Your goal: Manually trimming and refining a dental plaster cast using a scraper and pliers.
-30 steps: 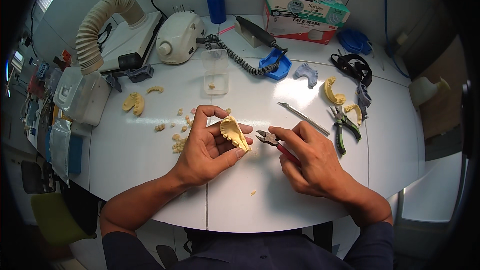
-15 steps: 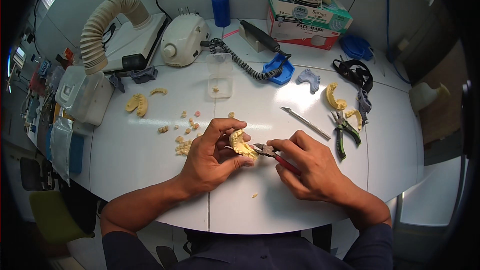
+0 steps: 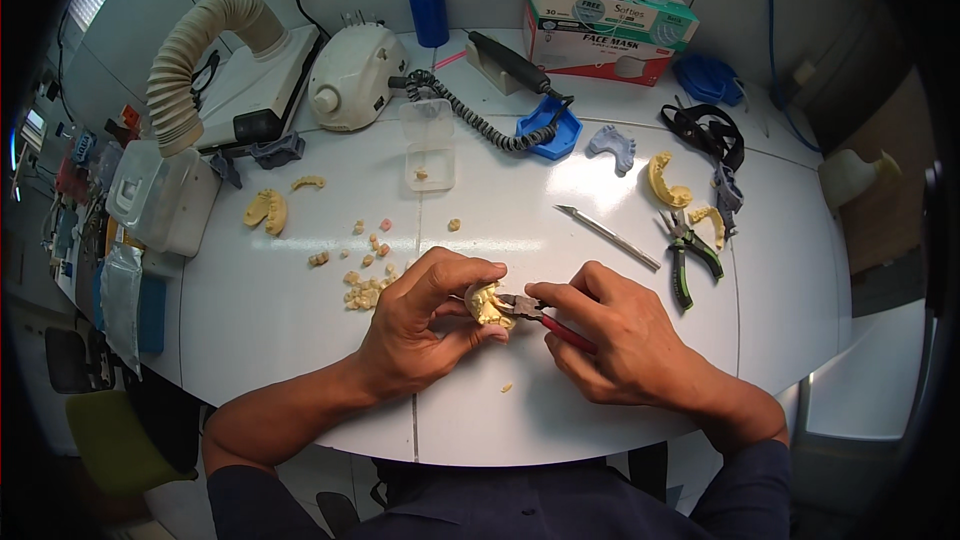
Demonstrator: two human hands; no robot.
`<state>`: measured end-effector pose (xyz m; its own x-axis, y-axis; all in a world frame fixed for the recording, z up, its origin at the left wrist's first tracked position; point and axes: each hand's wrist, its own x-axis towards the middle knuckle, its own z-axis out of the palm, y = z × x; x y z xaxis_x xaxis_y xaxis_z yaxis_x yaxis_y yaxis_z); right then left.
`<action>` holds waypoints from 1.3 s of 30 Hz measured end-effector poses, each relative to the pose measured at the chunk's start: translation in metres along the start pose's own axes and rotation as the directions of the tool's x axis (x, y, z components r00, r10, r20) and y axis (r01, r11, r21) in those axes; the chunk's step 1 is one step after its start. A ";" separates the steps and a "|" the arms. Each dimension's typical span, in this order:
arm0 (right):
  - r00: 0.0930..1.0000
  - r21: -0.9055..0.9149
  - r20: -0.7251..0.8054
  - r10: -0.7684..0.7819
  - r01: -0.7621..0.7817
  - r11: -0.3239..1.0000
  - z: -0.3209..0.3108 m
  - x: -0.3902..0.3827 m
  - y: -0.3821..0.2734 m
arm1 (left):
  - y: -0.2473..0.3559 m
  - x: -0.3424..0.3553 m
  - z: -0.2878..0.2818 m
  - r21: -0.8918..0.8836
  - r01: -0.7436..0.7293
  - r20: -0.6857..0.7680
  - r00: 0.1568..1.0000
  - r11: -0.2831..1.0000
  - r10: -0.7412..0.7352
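A yellow plaster dental model is pinched between the thumb and fingers of my left hand. My right hand is wrapped round red-handled cutting pliers. Their jaws touch the right side of the model; whether they bite into it I cannot tell. A small yellow chip lies on the table just below my hands. Left of my left hand sits a heap of small tooth-like pieces, with several more scattered above it.
A craft knife and green-handled pliers lie to the right, near more yellow models and a grey one. Farther back are an open clear box, a corded handpiece, its white control unit and a ribbed hose.
My left hand has turned the dental model, showing a different side. The pliers' jaws have shifted slightly left and down against it. The whole view has shifted a little.
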<state>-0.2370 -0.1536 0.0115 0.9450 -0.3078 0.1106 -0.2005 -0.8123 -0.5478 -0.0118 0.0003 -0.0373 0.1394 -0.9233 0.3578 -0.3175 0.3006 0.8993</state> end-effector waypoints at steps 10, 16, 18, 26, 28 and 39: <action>1.000 -0.007 0.020 -0.002 0.002 1.000 -0.001 0.000 0.000 | 0.003 -0.001 -0.001 0.127 -0.068 0.009 0.998 0.990 0.067; 0.999 -0.056 -0.026 -0.028 0.027 0.998 0.000 -0.002 0.000 | 0.005 0.002 0.000 0.137 -0.038 -0.006 0.999 0.990 0.039; 1.000 -0.048 -0.008 -0.015 0.015 0.999 -0.001 -0.002 0.000 | 0.004 0.001 0.000 0.140 -0.045 -0.004 0.999 0.989 0.046; 0.999 -0.011 0.034 0.014 -0.013 1.000 -0.003 -0.002 0.000 | 0.000 0.000 -0.001 0.148 -0.068 0.013 0.998 0.987 0.066; 1.000 -0.013 0.026 0.008 -0.007 1.000 -0.003 -0.002 0.000 | 0.000 0.001 -0.001 0.158 -0.076 0.016 0.997 0.984 0.074; 0.999 -0.006 -0.025 0.030 -0.030 1.000 0.000 0.000 0.003 | -0.005 -0.002 -0.004 -0.014 0.137 -0.007 0.991 0.990 -0.137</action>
<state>-0.2380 -0.1557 0.0105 0.9317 -0.3446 0.1149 -0.2305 -0.8054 -0.5462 -0.0072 0.0014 -0.0412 0.1881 -0.9542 0.2327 -0.2826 0.1744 0.9433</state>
